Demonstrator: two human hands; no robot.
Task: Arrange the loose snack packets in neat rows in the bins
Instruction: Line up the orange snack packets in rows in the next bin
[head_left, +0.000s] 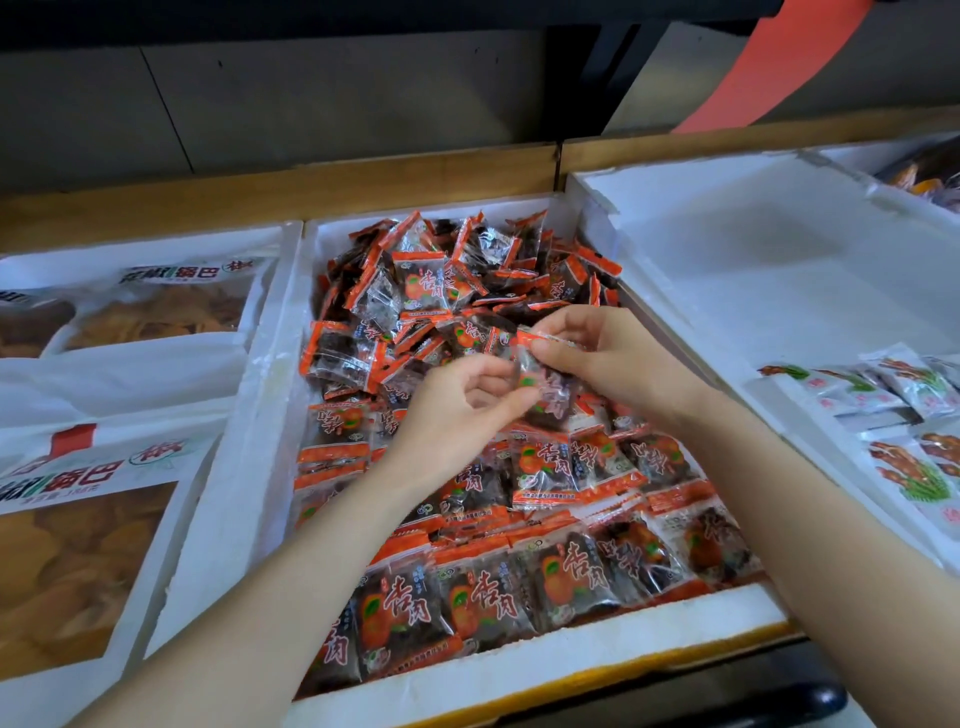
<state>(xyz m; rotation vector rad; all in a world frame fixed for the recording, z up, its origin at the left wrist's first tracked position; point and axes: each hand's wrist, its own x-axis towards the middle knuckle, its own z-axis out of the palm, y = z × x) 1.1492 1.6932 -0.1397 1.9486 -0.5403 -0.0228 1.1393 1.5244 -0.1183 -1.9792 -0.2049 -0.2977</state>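
Pretty clearly a shop, the bulk snack aisle kind. White foam bins (244, 441) sit side by side on a wooden display shelf (311, 179), one product per bin. The middle one is heaped with identical small orange-and-clear packets (431, 280). On the left of the frame are big printed bags of golden crisps (171, 306), and at lower right some green-and-white packets (914, 467). A red paper strip (779, 67) hangs in the upper right.

Grey wall (311, 104) behind wooden ledge (363, 182)
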